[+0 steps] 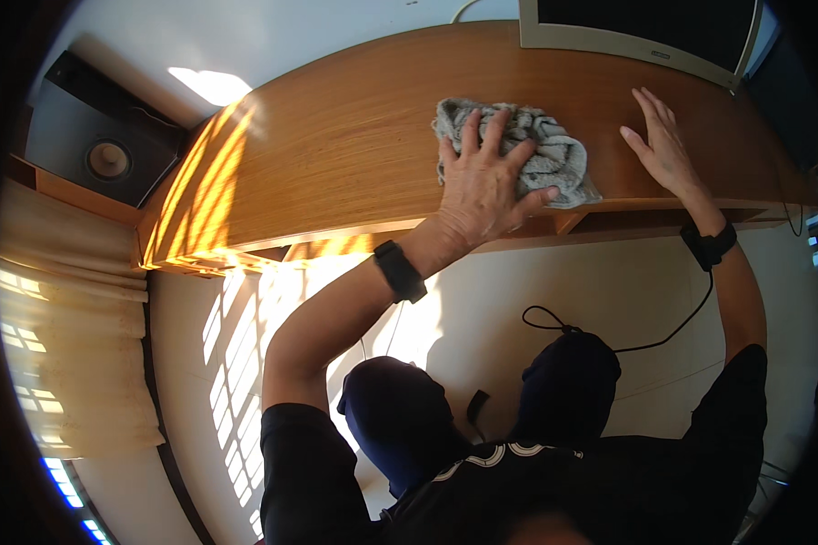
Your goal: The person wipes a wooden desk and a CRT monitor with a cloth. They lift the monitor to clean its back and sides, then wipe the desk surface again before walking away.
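A crumpled grey terry cloth (552, 153) lies bunched on a long wooden cabinet top (341, 136), close to its front edge. My left hand (484, 177) holds the cloth down from above, its fingers spread over the folds and the thumb out to the right. To the right of the cloth, my right hand (658, 143) is empty, palm turned inward and thumb apart from the fingers. Whether its lower edge touches the wood, I cannot tell. Each wrist carries a black strap.
At the back right stands a monitor (644, 51) with a dark screen. A black loudspeaker (105, 146) sits at the left end, above a pale curtain (75, 306). Open compartments (641, 221) show under the top. From the right wrist strap runs a black cable (682, 330) towards my knee.
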### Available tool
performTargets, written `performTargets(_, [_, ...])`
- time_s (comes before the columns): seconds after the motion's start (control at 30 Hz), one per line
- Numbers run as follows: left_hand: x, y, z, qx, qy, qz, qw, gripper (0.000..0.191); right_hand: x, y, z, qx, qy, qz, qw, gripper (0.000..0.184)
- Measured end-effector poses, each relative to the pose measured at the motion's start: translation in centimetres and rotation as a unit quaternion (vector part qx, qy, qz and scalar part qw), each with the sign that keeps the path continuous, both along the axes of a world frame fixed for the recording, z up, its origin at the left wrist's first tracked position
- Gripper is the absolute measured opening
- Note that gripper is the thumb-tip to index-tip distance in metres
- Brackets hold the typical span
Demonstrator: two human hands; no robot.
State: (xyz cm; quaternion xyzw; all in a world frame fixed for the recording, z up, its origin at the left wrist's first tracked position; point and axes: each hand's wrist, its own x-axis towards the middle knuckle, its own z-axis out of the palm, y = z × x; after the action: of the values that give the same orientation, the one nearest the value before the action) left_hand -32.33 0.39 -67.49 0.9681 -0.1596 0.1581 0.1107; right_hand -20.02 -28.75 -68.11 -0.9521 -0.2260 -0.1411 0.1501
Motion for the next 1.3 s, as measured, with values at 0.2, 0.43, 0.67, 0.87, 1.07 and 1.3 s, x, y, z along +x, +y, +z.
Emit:
performTargets(0.2, [-0.6,-0.5,0.2,-0.014,-0.002,-0.090,0.996,0.043,1.5,-4.0,-4.1,-0.084,-0.003,-0.106,0.991,0.063])
performTargets(0.43, [-7.7,23.0,-2.2,0.011,-0.078,0.184,0.980,0.038,1.7,-4.6,-5.3,-0.127,-0.048,-0.100,0.986,0.059])
performTargets(0.67, [-11.3,39.2,-3.6,0.062,-0.030,0.561,0.825,0.056,1.6,-4.7,-6.0,-0.139,-0.084,-0.101,0.982,0.057])
performTargets(0.87, [-3.4,25.9,-3.3,0.120,-0.029,0.325,0.938,0.050,1.3,-3.7,-5.8,-0.146,-0.075,-0.111,0.980,0.053])
performTargets(1.07, [-2.2,6.2,-0.8,0.002,0.028,-0.037,0.999,0.052,0.6,-3.7,-4.7,-0.159,-0.097,-0.086,0.979,0.050])
performTargets(1.3, [4.0,15.0,-1.4,0.039,-0.007,0.027,0.999,0.043,0.2,-3.3,-4.5,-0.154,-0.097,-0.085,0.980,0.053])
